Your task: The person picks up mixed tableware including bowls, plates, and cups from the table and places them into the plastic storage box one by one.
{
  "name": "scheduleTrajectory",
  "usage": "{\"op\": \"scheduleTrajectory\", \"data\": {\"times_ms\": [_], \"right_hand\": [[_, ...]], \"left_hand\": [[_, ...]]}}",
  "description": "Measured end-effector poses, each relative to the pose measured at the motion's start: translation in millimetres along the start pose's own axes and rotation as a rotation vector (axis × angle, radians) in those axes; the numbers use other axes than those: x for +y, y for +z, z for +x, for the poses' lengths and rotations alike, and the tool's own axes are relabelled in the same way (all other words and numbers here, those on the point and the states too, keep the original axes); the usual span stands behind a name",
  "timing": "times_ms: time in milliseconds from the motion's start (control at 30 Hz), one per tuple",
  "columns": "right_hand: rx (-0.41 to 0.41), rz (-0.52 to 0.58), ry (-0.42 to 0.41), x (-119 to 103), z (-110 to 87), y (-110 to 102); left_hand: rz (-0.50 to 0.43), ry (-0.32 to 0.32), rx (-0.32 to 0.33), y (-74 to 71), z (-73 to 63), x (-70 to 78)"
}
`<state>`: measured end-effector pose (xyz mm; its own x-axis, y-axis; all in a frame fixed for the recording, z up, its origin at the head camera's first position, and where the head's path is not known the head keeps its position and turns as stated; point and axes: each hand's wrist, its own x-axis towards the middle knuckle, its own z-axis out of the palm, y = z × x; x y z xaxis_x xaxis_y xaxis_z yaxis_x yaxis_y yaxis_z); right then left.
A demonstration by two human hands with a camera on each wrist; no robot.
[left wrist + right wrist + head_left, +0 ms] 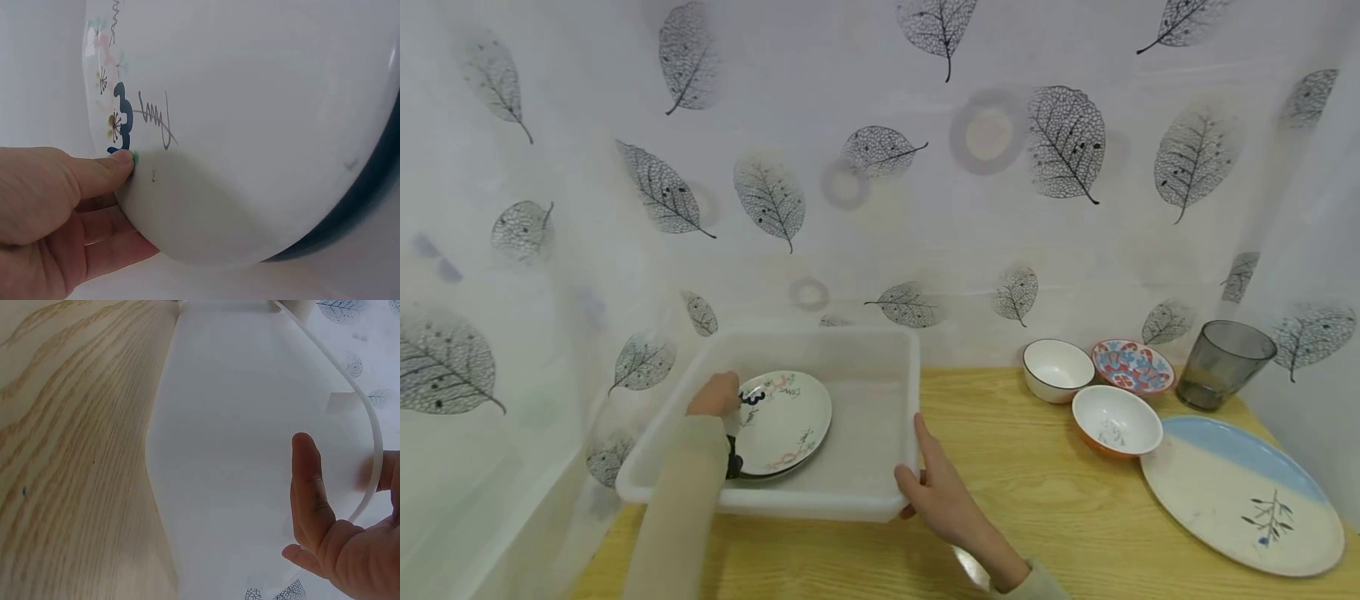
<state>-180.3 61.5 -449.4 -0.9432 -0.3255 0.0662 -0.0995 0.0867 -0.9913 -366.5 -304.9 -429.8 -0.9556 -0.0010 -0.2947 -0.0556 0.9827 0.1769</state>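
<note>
A white plate (785,421) painted with pink flowers and dark squiggles is inside a translucent white plastic bin (872,417). My left hand (715,396) reaches into the bin and pinches the plate's left edge. In the left wrist view, the thumb of that hand (56,212) lies on top of the plate (250,125) with fingers beneath. A dark blue rim (350,219) shows under the plate. On the bin's right side, my right hand (943,496) grips the rim near the front corner. The right wrist view has its fingers along the outer wall (231,450) and the thumb over the rim.
To the right on the wooden table (1000,450) stand a white bowl (1058,369), a red-and-blue patterned bowl (1132,367), an orange-sided bowl (1116,421) and a grey glass (1223,367). A large oval plate (1240,500) lies before them. A leaf-print curtain (850,275) hangs behind.
</note>
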Motion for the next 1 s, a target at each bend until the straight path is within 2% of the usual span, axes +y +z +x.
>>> {"op": "scheduleTrajectory", "data": {"times_ms": [233,467,700,1000], "right_hand": [[0.010,-0.004,0.001,1.6,1.0,1.0],[0.014,-0.015,-0.007,-2.0,0.4,1.2],[0.024,-0.024,-0.004,-1.6,1.4,1.0],[0.022,-0.063,-0.001,0.1,1.2,1.0]], "left_hand": [[0.070,0.032,0.057,0.7,-2.6,2.3],[0.131,0.048,0.102,5.7,0.5,-2.4],[0.249,0.056,0.164,7.2,4.5,-2.8],[0.270,0.084,0.208,9.4,2.3,-1.7]]}}
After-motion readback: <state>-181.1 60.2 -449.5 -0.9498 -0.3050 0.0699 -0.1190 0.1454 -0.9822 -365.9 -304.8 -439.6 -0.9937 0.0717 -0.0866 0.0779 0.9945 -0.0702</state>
